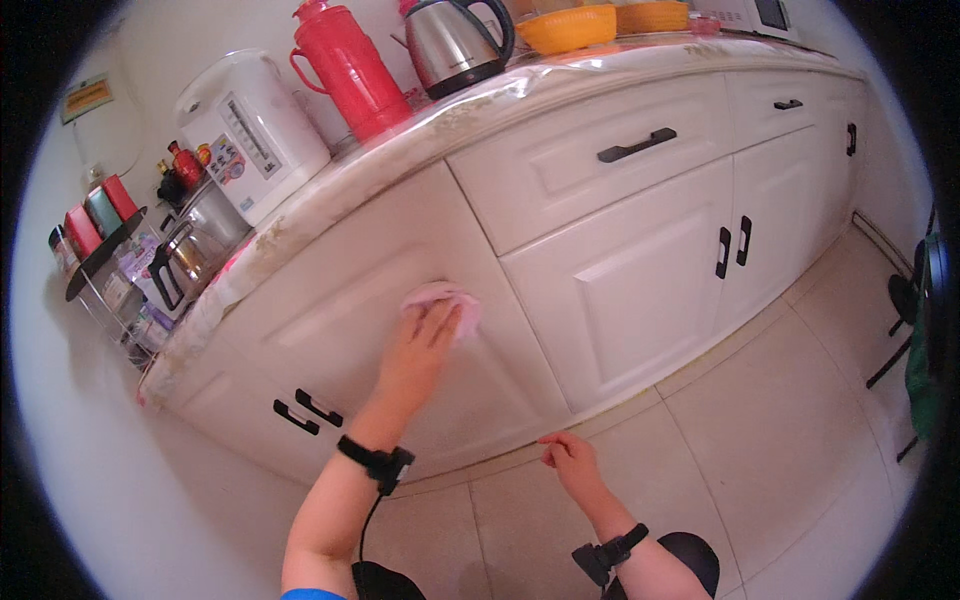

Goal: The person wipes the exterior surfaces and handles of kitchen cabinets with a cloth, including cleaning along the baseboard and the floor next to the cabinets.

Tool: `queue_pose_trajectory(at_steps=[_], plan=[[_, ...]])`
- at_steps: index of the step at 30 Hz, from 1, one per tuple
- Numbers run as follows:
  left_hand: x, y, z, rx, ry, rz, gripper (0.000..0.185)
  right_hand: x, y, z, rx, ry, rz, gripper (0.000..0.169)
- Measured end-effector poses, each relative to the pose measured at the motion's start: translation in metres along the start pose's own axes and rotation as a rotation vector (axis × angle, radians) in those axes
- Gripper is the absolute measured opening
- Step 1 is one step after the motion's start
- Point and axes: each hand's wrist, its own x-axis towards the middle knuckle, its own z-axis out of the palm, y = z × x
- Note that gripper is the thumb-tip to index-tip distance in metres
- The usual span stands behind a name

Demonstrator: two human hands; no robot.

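My left hand (427, 345) presses a pink cloth (466, 309) flat against a white cabinet door (337, 330) with a raised panel. The cloth sits near the panel's upper right part and is partly covered by my fingers. My right hand (570, 457) hangs over the tiled floor, low and to the right, holding nothing that I can see; its fingers are loosely bent, with the index finger pointing left. Each wrist wears a black strap with a small device. Black handles (319, 407) are on the doors left of my left forearm.
On the countertop (480, 97) stand a white water dispenser pot (255, 135), a red thermos jug (349, 71), a steel electric kettle (454, 45) and orange baskets (568, 30). A small rack (105, 255) with jars is at the left. A dark chair-like object (922, 337) stands at the right.
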Motion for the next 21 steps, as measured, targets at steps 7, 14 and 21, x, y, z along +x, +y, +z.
queue_pose_trajectory(at_steps=[7, 14, 21], plan=[[-0.001, -0.011, -0.039, 0.101, 0.075, -0.138, 0.046, 0.002, -0.008, 0.007, 0.031, -0.019, 0.006, 0.024], [0.102, 0.006, -0.045, 0.146, 0.297, 0.088, 0.041, 0.006, 0.000, 0.002, 0.181, 0.052, 0.032, 0.019], [0.148, -0.016, -0.049, 0.451, 0.280, 0.212, 0.040, -0.002, -0.012, 0.015, 0.232, 0.005, -0.010, 0.020]])
